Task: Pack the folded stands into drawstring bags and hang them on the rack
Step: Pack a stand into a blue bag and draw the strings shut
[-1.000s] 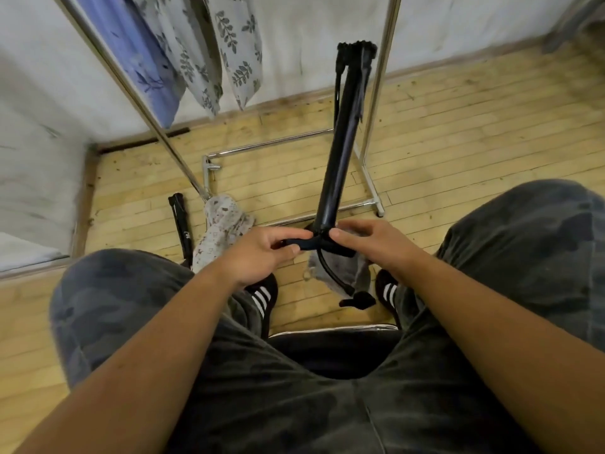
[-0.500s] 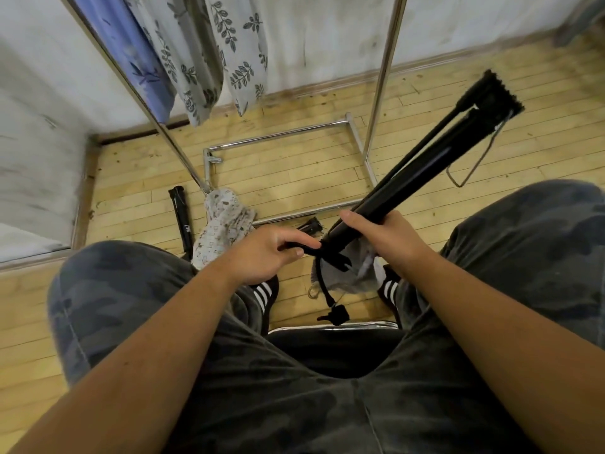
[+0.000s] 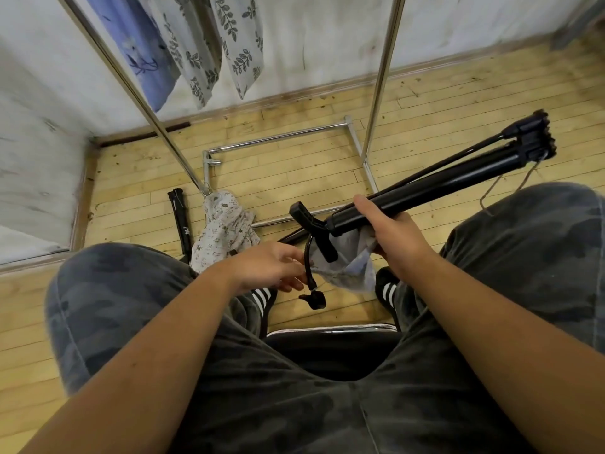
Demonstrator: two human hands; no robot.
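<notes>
Rack pole (image 3: 381,80) was within swing of the folded stand (image 3: 442,181) your right hand (image 3: 393,237) gripped, tilted over your right knee. The grey drawstring bag (image 3: 350,270) bunched beneath could've caught the dangling gooseneck (image 3: 307,260); couldn't tell if your left hand (image 3: 265,270) pinched that.

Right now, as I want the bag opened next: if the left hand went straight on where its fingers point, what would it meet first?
The left hand would first meet the stand's black bendy arm, just off its fingertips, then the grey bag behind; depth is unclear.
</notes>
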